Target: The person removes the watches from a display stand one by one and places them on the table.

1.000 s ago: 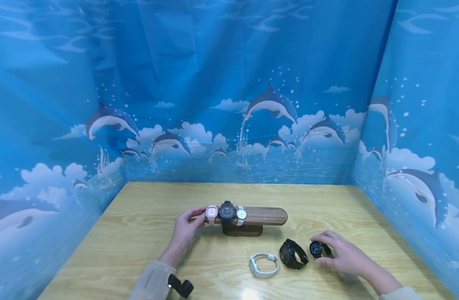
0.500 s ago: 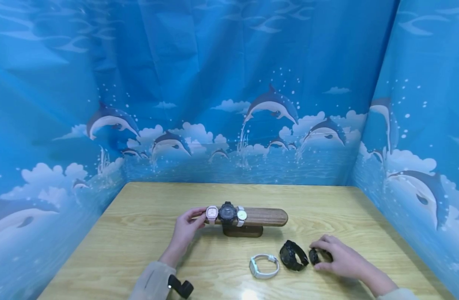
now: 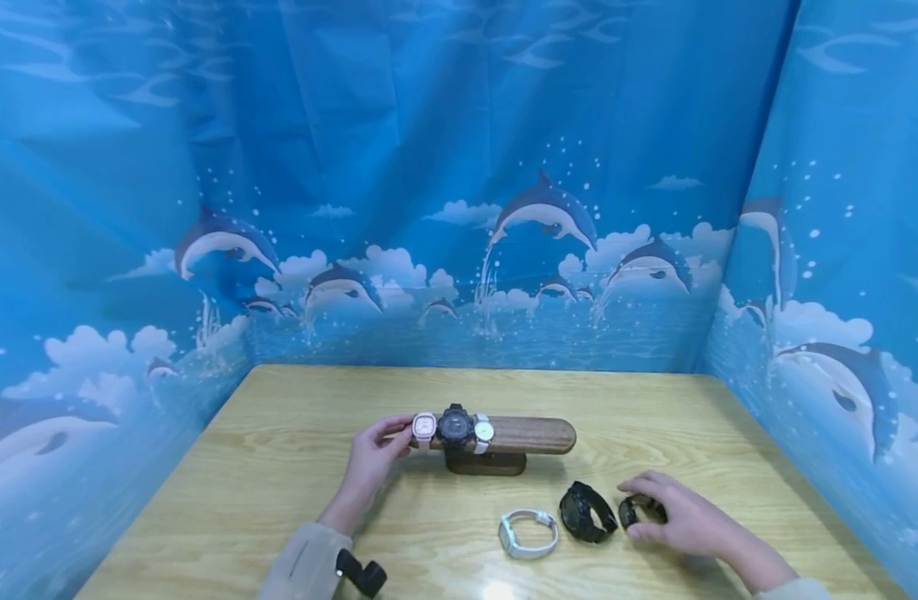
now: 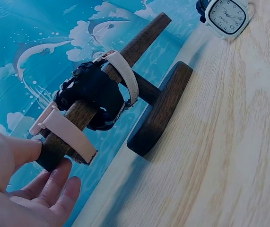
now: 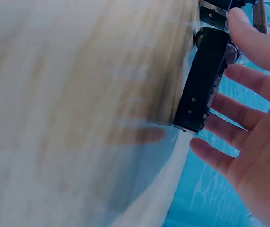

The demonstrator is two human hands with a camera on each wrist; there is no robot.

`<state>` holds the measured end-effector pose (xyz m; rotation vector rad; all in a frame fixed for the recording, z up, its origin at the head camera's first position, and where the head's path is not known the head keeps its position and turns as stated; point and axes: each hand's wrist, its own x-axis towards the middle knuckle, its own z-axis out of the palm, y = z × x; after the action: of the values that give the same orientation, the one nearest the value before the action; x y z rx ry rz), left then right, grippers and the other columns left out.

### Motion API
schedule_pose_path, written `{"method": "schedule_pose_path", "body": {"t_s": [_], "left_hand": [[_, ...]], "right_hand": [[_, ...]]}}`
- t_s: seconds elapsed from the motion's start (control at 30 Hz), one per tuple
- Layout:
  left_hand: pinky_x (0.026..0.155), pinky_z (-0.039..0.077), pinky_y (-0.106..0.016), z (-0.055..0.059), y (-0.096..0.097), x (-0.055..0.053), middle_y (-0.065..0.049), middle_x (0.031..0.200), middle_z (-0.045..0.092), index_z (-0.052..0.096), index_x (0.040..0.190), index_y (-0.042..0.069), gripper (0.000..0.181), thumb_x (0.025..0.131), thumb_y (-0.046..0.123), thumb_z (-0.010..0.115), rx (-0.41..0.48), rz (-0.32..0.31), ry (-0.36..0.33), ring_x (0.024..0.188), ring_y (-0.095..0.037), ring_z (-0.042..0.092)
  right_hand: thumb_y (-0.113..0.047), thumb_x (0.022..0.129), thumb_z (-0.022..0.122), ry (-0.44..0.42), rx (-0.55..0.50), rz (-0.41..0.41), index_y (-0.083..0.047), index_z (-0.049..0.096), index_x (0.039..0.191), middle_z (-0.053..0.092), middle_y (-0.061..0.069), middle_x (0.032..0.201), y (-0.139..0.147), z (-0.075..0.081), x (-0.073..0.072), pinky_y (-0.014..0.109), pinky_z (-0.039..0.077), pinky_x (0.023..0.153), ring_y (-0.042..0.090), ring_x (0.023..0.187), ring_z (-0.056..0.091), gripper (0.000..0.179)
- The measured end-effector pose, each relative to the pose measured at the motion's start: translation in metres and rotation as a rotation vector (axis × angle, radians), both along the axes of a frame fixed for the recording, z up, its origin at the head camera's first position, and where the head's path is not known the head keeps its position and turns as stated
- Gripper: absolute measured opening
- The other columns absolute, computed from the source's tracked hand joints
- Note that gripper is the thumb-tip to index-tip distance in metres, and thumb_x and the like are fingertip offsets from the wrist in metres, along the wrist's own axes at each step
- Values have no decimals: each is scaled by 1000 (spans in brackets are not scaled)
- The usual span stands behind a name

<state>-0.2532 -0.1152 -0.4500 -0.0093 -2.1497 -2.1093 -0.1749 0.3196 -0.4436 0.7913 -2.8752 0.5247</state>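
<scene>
My left hand [image 3: 371,458] holds the left end of a wooden watch stand [image 3: 537,433], thumb and fingers on either side of its bar. Strapped round that bar are a pink square watch [image 3: 424,427], a bulky black watch [image 3: 455,425] and a white-strapped round watch [image 3: 484,430]. At the right, my right hand [image 3: 684,518] has thumb and fingers about a small black watch [image 3: 628,512] low over the table. The right wrist view shows its dark band [image 5: 203,80] between thumb and fingers. The hand partly hides this watch in the head view.
A large black watch [image 3: 579,510] lies just left of my right hand. Left of it is a pale watch with a square face [image 3: 510,537], its strap buckled in a loop. The wooden table [image 3: 339,392] is backed by blue dolphin-print curtains [image 3: 429,167].
The small black watch has turned in my right hand, so its dial no longer faces the head camera. That hand has shifted slightly. My left hand and the stand keep their place.
</scene>
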Motion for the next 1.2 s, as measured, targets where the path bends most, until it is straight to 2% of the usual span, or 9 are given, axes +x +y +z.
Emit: {"method": "schedule_pose_path", "body": {"t_s": [0.13,0.37,0.63,0.87,1.0,1.2], "left_hand": [[73,56,-29,0,0,-1,-16,106,63,64,111,0,26,85,2,64,-3,-7,5,84,-21,63],[74,56,-29,1,-1,-2,-15,107,63,64,111,1,26,85,3,64,-13,-6,-3,84,-20,63],[74,56,-30,0,0,1,-17,105,63,63,110,-2,26,85,3,65,-12,-17,22,82,-20,63],[74,56,-29,-1,0,2,-17,106,63,63,111,-2,26,85,4,65,-9,-18,12,84,-20,63],[74,56,-28,-1,0,1,-16,107,63,63,111,-1,26,85,5,65,-10,-19,-2,85,-20,63],[73,56,-29,-2,-1,0,-16,106,63,64,110,0,25,85,3,64,-6,-11,6,83,-20,63]], "right_hand": [[-45,81,67,43,-14,-6,-4,60,116,60,11,113,-1,3,-3,54,48,83,34,101,57,54],[-34,87,65,6,-90,-93,-4,61,116,62,4,108,-8,8,-9,46,51,79,27,96,59,42],[-25,85,68,113,-150,-103,-7,64,111,62,-1,106,-18,2,-11,42,53,73,22,91,60,32],[-22,85,68,214,-177,-108,-8,61,116,62,2,109,-25,0,-15,46,52,78,25,96,60,35],[-20,85,68,213,-196,-115,-7,58,122,62,5,113,-31,4,-19,45,52,79,26,99,59,40],[-17,86,67,228,-241,-86,-4,59,120,62,8,112,-40,9,-26,41,54,73,22,91,61,38]]}}
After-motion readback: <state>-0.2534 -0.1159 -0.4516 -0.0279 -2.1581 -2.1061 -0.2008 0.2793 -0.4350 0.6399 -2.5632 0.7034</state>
